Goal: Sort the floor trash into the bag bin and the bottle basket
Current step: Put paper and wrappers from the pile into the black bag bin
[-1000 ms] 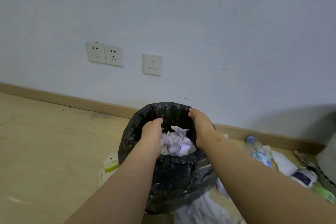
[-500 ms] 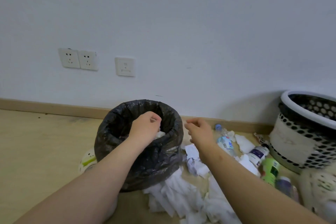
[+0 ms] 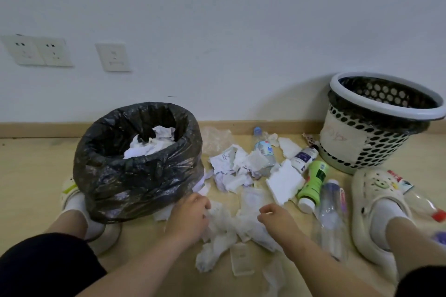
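The bag bin point(image 3: 137, 171), lined with a black plastic bag, stands on the wooden floor point(image 3: 33, 176) at the left near the wall, with crumpled white paper point(image 3: 152, 143) inside it. The bottle basket point(image 3: 376, 132), white with round holes and a dark liner, stands at the far right against the wall.

Between them the floor is strewn with trash. A pile of crumpled tissue point(image 3: 229, 229) lies nearest the person. The left hand point(image 3: 190, 214) rests on its left edge, just beside the bin, with its fingers bent down into the paper. The right hand point(image 3: 277, 219) is over the right part of the pile with its fingers curled under. Whether either hand actually grips any tissue cannot be told.

Farther off lie more torn paper point(image 3: 231, 164) and a white foam piece point(image 3: 284, 183). A small water bottle point(image 3: 264, 152) lies near the wall. A white bottle point(image 3: 303, 158), a green bottle point(image 3: 313, 183) and a clear bottle point(image 3: 331, 217) lie in a row to the right. A bottle with a red cap point(image 3: 424, 202) lies at the far right behind a cream clog point(image 3: 371, 200).
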### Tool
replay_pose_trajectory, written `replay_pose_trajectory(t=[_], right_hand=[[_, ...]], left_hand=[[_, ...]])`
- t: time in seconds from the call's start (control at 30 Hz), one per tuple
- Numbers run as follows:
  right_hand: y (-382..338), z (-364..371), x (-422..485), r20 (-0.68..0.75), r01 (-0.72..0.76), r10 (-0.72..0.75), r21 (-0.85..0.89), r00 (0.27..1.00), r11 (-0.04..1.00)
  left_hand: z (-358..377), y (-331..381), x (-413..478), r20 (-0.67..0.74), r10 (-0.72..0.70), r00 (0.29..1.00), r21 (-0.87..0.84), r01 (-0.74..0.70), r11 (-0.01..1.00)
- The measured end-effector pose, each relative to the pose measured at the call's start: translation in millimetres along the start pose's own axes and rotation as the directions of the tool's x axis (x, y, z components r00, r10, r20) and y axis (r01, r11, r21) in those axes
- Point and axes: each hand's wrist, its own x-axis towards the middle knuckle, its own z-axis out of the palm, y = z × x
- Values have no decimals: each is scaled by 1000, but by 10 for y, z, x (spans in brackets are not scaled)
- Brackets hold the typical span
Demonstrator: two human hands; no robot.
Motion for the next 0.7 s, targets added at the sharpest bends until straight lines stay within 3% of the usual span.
replay_pose_trajectory(t=[0.1, 0.2, 0.3, 0.53, 0.6, 0.7], right_hand=[[176, 108, 63, 11, -32, 34, -108, 999, 994], [255, 190, 157, 11, -36, 39, -183, 999, 982], [296, 246, 241, 31, -27, 34, -223, 999, 975], [469, 222, 216, 98, 16, 15, -304, 995, 953], [525, 198, 177, 118, 57, -11, -401, 993, 914], [634, 120, 87, 93, 17, 26, -430, 995, 903]], left_hand=[[157, -145, 89, 105, -83, 991, 179, 63, 982], [324, -294, 229, 387, -234, 892, 175, 178, 968], [548, -375, 301, 536, -181, 825, 202, 82, 976], [755, -43, 178, 446, 113, 888, 147, -198, 969], [790, -20, 151, 426, 148, 893, 99, -208, 973], [773, -41, 100, 370, 129, 920, -57, -116, 992]])
